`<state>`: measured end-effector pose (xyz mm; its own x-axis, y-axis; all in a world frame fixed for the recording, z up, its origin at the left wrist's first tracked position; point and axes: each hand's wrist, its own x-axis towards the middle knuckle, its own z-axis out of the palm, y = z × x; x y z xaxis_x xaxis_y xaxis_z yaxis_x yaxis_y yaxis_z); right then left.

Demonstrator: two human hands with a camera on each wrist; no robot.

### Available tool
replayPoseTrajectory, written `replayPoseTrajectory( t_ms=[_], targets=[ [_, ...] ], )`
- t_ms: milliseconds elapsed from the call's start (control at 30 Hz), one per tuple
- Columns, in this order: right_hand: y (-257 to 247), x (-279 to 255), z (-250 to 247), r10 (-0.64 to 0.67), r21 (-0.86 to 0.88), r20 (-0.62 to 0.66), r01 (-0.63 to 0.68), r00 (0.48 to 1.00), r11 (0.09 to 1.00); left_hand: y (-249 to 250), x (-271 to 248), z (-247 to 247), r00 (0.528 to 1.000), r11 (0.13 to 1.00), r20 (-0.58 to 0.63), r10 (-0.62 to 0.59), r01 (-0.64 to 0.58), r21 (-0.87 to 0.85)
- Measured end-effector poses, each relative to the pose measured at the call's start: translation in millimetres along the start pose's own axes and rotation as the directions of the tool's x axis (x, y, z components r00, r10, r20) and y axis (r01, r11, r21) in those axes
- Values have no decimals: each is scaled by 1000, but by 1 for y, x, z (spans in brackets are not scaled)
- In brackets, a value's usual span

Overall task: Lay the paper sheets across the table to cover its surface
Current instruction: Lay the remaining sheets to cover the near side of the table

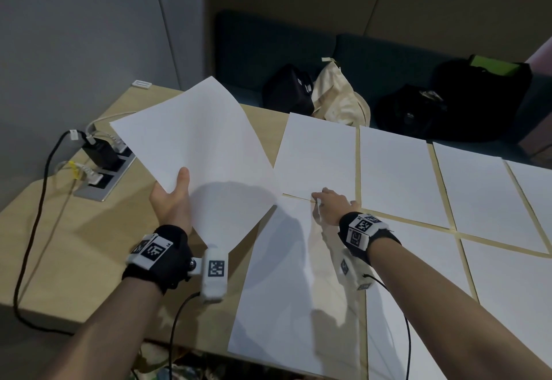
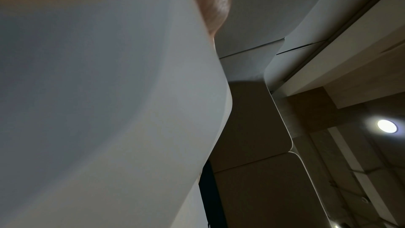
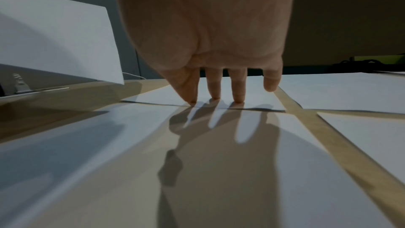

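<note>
Covering most of the view, the wooden table (image 1: 89,239) already carries two rows of white paper sheets (image 1: 400,170) laid edge to edge with thin strips of bare wood between them; only its left end, around the socket panel (image 1: 101,167), remains bare. Nearest the person lies the front-row sheet (image 1: 283,290), its long axis running away from the body, its far edge almost meeting the back-row sheet (image 1: 316,155). Over the bare left end a loose stack of sheets (image 1: 206,164) hangs tilted and fanned, well clear of the surface. The left hand (image 1: 171,197) grasps that stack from below, thumb curled over its near corner, so it is the hand closer to the uncovered area. The right hand (image 1: 333,204) is released, its straight fingertips (image 3: 215,97) pressing down just at the seam between the two laid sheets. By my judgement, the next sheet must go leftward from that seam, aligned lengthwise with its neighbours.
</note>
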<state>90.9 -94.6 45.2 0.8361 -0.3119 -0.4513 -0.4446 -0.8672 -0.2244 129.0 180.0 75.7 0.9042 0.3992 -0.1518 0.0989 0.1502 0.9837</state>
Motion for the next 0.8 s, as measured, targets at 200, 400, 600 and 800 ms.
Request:
replayPoseTrajectory(
  t_ms=[200,400,600,800],
  targets=[
    [2,-1,-2,1,7,1,-1,1000,1000,2,0,-3,1000,1000,-2,-1,1,14],
    [5,2,-2,0,-8,-4,0,1000,1000,5,0,-6,1000,1000,0,6,-6,11],
    [7,3,-1,-2,-2,-1,2,1000,1000,7,-1,-6,1000,1000,13,24,-24,7],
    [4,-2,-5,-9,30,-58,11,998,999,10,0,-4,999,1000,34,29,-29,-1]
  ],
)
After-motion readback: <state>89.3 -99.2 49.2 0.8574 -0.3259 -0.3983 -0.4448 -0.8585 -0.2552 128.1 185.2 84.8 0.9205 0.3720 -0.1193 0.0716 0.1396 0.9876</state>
